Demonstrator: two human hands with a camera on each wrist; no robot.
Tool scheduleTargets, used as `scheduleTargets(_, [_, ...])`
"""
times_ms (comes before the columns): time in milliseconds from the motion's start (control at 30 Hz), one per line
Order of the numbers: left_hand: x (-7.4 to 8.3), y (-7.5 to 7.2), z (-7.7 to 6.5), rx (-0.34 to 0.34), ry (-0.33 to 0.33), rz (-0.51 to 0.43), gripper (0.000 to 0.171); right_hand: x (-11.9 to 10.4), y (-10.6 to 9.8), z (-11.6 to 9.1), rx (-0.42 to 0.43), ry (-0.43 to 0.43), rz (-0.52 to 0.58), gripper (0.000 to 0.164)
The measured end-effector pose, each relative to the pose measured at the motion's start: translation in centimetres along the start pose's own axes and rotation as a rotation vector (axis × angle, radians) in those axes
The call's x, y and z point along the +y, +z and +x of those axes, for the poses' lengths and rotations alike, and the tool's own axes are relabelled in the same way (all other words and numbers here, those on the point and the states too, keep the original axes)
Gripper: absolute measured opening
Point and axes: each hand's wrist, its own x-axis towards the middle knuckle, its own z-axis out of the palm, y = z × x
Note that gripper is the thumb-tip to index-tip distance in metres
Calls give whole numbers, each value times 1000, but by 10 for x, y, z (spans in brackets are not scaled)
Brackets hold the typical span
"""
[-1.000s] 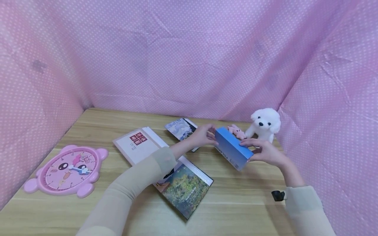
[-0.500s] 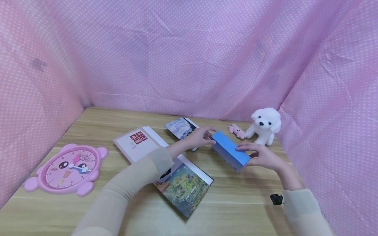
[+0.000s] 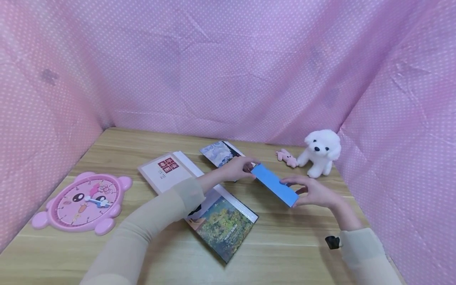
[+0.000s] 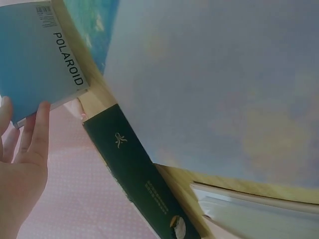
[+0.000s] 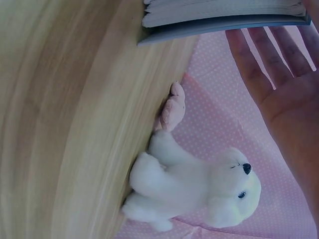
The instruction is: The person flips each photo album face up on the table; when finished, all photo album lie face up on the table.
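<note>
A blue photo album (image 3: 274,184), marked POLAROID in the left wrist view, is held between both hands. My left hand (image 3: 236,168) grips its far left end, the fingers (image 4: 41,129) reaching along the edge. At the near right end my right hand (image 3: 315,192) grips with the thumb low and the fingers on top. Page edges of the album (image 5: 224,17) show in the right wrist view. Whether its bottom touches the table cannot be told. Beneath and beside my left arm lie a garden-print photo album (image 3: 228,229) and a white album (image 3: 167,174) with red characters.
A smaller painted-cover album (image 3: 217,152) lies behind my left hand. The white plush dog (image 3: 322,152) and a small pink toy (image 3: 286,158) are at the back right. On the left lies a pink toy clock (image 3: 83,202). Pink dotted cloth (image 3: 228,71) surrounds the wooden table (image 3: 281,253).
Both hands have shifted slightly left and nearer with the blue album. It has tipped, so its lettered side no longer shows in the head view, only the plain blue face.
</note>
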Motion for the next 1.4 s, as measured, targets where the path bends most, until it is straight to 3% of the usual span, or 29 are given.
scheduleTargets(367, [0,-1,-14,-84,-33,-38,58,4,17,5,-82,-5,118,80])
scheduleTargets(567, [-1,-1,-21,-156,-42,-52,63,5,22,5,-116,-2,58,82])
scheduleTargets(800, [-1,-2,-27,-247,-67,-120,73,4,24,4,-95,-26,-60,81])
scheduleTargets(1000, [-2,1,-31,-313,-96,-76,82,7,26,5,-84,-19,-187,79])
scheduleTargets(1400, [0,8,-36,-381,-93,-29,100,14,30,5,-90,-5,-201,77])
